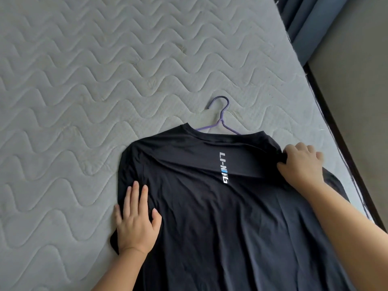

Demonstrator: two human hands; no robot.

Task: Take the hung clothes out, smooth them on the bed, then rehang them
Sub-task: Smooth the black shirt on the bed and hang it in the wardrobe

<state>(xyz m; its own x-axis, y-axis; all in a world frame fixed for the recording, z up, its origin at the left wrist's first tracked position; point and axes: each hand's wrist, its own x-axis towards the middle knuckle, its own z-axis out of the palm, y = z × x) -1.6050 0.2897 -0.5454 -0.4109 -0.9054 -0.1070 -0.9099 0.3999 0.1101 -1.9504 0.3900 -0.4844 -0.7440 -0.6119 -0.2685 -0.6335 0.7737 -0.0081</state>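
A black T-shirt [210, 206] with white and blue lettering lies spread on the grey quilted mattress [84, 80], collar pointing away from me. A purple hanger [220, 120] is inside it, its hook sticking out past the collar. My left hand [136, 221] rests flat on the shirt's left side by the sleeve, fingers straight. My right hand [300, 164] grips a bunch of fabric at the right shoulder, fingers curled round it. Shallow creases run down the shirt's body.
The mattress stretches far to the left and ahead. Its right edge meets a dark bed frame [340, 143], with bare floor [361, 80] beyond. Blue curtains [310, 24] hang at the top right.
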